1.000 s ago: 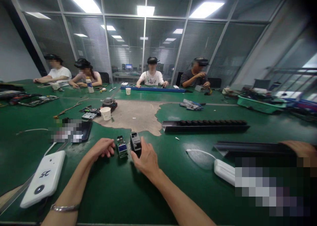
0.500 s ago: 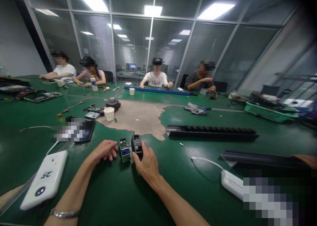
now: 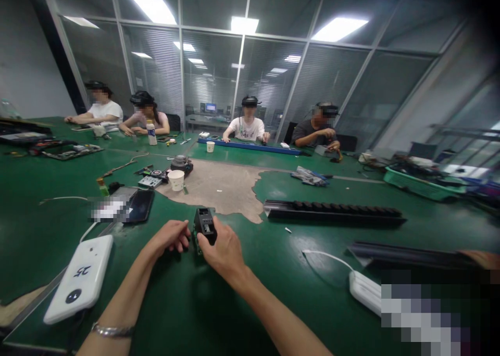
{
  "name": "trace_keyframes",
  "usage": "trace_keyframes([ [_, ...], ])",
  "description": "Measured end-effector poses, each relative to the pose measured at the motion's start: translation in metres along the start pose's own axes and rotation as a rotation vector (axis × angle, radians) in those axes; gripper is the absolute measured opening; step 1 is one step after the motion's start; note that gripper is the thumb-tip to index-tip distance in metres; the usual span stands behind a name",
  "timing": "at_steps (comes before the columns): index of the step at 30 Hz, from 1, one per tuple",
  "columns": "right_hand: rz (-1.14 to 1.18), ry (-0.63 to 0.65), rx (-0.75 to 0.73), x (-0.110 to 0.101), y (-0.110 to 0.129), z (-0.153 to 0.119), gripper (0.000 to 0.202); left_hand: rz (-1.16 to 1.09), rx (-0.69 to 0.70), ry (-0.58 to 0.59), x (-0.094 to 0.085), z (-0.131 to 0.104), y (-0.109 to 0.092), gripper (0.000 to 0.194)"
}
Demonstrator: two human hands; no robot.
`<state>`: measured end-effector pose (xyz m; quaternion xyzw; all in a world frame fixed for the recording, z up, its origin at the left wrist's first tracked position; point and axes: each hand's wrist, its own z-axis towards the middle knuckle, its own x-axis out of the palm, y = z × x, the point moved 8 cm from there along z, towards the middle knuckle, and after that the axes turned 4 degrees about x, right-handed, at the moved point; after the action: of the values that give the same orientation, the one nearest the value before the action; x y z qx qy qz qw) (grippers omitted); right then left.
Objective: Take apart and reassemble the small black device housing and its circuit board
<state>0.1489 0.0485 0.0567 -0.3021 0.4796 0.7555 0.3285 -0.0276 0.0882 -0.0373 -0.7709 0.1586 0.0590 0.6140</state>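
Observation:
My right hand (image 3: pixel 224 244) holds a black plastic housing (image 3: pixel 205 225) between thumb and fingers, at the near middle of the green table. The housing has openings in its upper face. It is over the small green circuit board (image 3: pixel 196 241), which is mostly hidden behind it and my thumb; only a strip shows at the left. Whether the two parts touch cannot be made out. My left hand (image 3: pixel 172 236) rests just left of them, its fingers loosely bent and apart, with nothing visible in it.
A white power bank (image 3: pixel 80 278) and a dark phone (image 3: pixel 139 206) lie left. A paper cup (image 3: pixel 176 180) stands beyond my hands. Black rails (image 3: pixel 334 212) and a white cabled device (image 3: pixel 365 292) lie right. Several people sit across the green table (image 3: pixel 230 314).
My right hand has moved left with the black housing, which now covers most of the circuit board. My left hand has barely moved. The camera view has shifted slightly.

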Motion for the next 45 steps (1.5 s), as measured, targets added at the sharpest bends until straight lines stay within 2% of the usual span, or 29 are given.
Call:
trace_keyframes([
  [8, -0.089, 0.036, -0.047, 0.016, 0.007, -0.005, 0.065, -0.005, 0.009, -0.001, -0.002, 0.005, 0.007, 0.064],
  [13, -0.126, 0.072, -0.059, 0.021, 0.003, -0.013, 0.066, 0.006, 0.0, 0.008, 0.001, 0.001, 0.003, 0.063],
  [22, 0.019, 0.009, -0.08, 0.027, -0.008, -0.022, 0.075, 0.005, -0.019, 0.04, 0.007, -0.004, -0.002, 0.064],
  [29, 0.003, -0.002, -0.129, 0.035, -0.011, -0.024, 0.063, 0.024, -0.034, 0.046, 0.009, 0.0, 0.0, 0.063],
  [32, 0.013, -0.018, -0.136, 0.034, -0.01, -0.023, 0.061, -0.001, -0.021, 0.047, 0.009, 0.001, 0.0, 0.063],
  [38, 0.074, -0.037, -0.055, 0.029, -0.014, -0.022, 0.057, -0.04, -0.027, 0.03, 0.006, -0.001, 0.001, 0.061],
  [45, 0.228, -0.113, -0.029, -0.003, -0.014, -0.008, 0.052, -0.037, -0.045, 0.029, 0.007, -0.003, -0.003, 0.06],
])
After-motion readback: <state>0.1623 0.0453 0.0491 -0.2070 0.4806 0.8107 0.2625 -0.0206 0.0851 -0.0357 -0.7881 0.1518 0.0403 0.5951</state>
